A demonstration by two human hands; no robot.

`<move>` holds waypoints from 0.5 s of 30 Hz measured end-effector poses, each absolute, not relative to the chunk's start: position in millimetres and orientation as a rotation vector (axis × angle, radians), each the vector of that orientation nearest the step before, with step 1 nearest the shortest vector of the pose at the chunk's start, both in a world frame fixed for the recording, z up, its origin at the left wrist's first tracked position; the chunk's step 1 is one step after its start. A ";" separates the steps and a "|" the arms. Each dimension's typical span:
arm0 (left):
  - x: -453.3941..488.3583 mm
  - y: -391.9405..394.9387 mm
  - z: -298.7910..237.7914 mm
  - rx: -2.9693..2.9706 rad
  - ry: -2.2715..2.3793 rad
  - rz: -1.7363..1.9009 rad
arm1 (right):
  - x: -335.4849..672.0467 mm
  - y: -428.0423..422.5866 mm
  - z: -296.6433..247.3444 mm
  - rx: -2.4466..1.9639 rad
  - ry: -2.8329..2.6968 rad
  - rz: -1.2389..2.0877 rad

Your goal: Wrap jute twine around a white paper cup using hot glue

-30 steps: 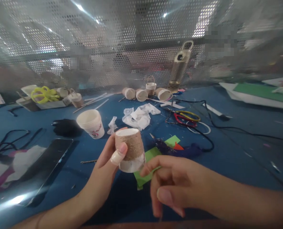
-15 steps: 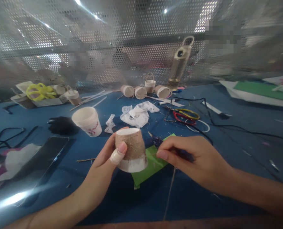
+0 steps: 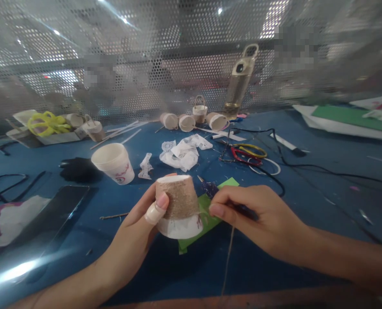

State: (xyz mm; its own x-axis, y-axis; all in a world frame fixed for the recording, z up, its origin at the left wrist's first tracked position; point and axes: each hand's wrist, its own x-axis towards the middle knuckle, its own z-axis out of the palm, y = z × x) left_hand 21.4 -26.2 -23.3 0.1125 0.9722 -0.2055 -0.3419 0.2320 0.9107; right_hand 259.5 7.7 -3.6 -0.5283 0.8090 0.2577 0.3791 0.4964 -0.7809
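In the head view, the cup is in the left hand, over the table, narrow end up; thumb and fingers clasp it. Tan twine covers its middle in close rows, leaving a white band with pink marks at the wide end. The right hand, just beside it, pinches loose twine, which hangs down. The table is blue and cluttered, backed by a perforated screen. Print on the white paper cups is too blurred to read.
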 end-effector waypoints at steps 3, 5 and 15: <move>21.3 -26.9 -22.8 0.807 0.970 1.128 | 259.9 6.9 -5.8 -0.975 -2.116 0.906; 21.7 -26.8 -22.3 0.795 0.970 1.124 | 260.3 7.3 -8.8 -0.960 -2.105 0.893; 21.3 -28.7 -26.1 0.798 0.887 1.103 | 258.2 5.7 -9.8 -0.961 -2.142 0.917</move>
